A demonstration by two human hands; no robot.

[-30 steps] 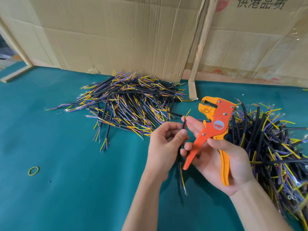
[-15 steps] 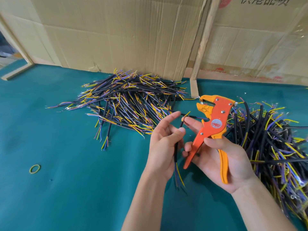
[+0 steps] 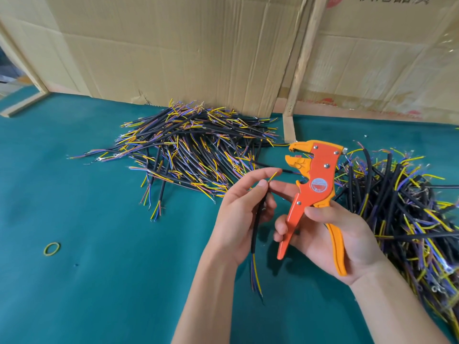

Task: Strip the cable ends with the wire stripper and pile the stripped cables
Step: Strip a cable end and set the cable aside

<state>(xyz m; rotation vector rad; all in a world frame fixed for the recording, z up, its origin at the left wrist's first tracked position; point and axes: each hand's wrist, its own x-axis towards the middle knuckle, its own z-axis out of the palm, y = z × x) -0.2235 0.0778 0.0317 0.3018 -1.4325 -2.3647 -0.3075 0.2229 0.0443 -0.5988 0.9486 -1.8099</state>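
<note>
While the left hand [image 3: 238,214] pinches a black cable [image 3: 255,227] between thumb and forefinger near its upper end, the right hand [image 3: 330,234] grips the handles of the orange wire stripper [image 3: 313,187], whose jaws stand open and point left, above the fingers. The cable hangs roughly upright through the left palm; a yellow conductor [image 3: 273,175] projects from its top toward the tool, not yet between the jaws, and a fan of thin coloured wires [image 3: 255,279] trails from its lower end. The piece appears light and limp, its sheath smooth enough to slip, and the inner conductors look thin and easily nicked or bent. A firm hold on the sheath just behind the exposed end would likely steady it best for insertion. Behind the hands lies a flattened pile of cables [image 3: 188,152]; to the right, touching the forearm region, lies a second heap [image 3: 402,209]. Which heap is the stripped one cannot be told. All rest on a teal felt-like surface [image 3: 99,281], soft and probably grippy, which also carries a yellow rubber band [image 3: 51,249]. Cardboard sheets [image 3: 173,45] and a wooden strip [image 3: 300,58] close off the back.
</note>
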